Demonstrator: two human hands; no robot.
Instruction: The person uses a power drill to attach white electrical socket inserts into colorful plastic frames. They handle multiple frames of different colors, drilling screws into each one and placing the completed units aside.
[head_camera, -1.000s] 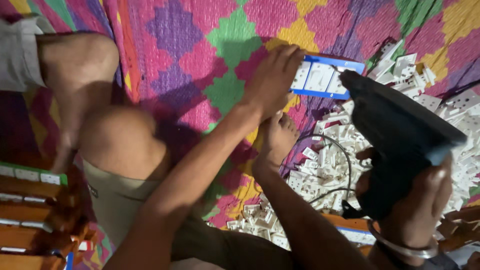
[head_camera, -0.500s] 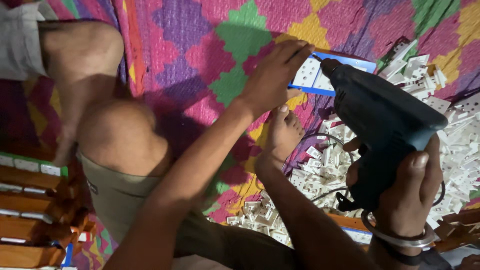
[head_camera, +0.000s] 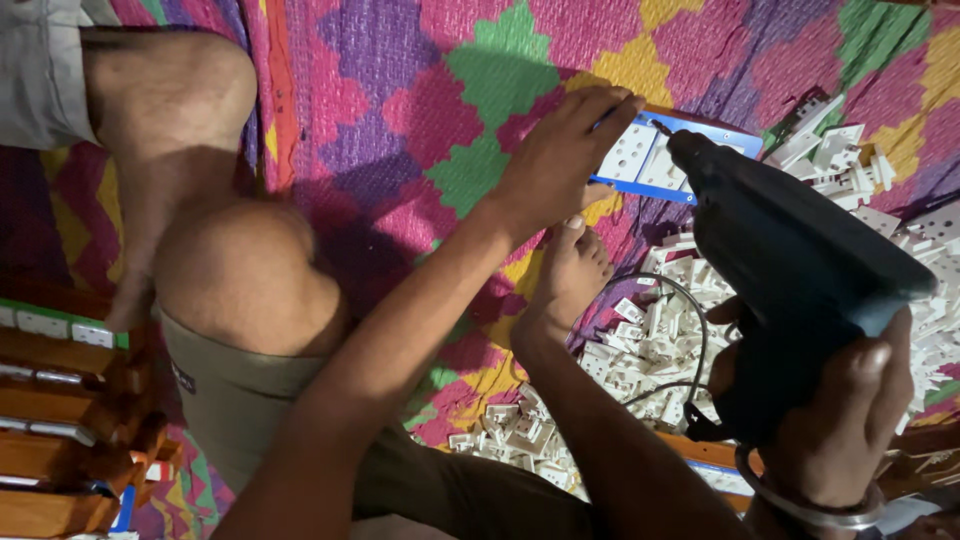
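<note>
Both hands are busy: the left hand (head_camera: 555, 165) presses flat on a white plastic socket plate on its blue backing (head_camera: 650, 160), while the right hand (head_camera: 835, 425) is clamped round the grip of a dark corded power drill (head_camera: 790, 265). Since a second ago the drill's tip has swung up to the plate's top edge at twelve o'clock, so driving looks about to begin. At three o'clock, loose white plastic parts (head_camera: 660, 340) crowd the patterned woven mat (head_camera: 400, 90); open room lies toward ten o'clock.
</note>
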